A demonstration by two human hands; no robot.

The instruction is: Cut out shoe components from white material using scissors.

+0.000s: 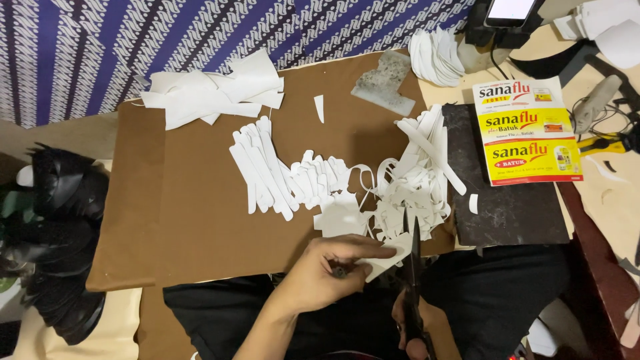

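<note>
My left hand (327, 272) pinches a small white sheet piece (388, 260) at the near edge of a brown board (193, 220). My right hand (417, 327) grips black scissors (412, 267), their blades pointing away from me and meeting the white piece. Just beyond lie a pile of cut white scraps (410, 193) and a row of long white strips (263, 170).
More white offcuts (213, 93) lie at the board's far left. A dark slab (507, 200) and a yellow-and-white printed card (530, 130) sit to the right. A stack of white round pieces (437, 57) sits at the back. Black cut pieces (60, 233) are heaped at left.
</note>
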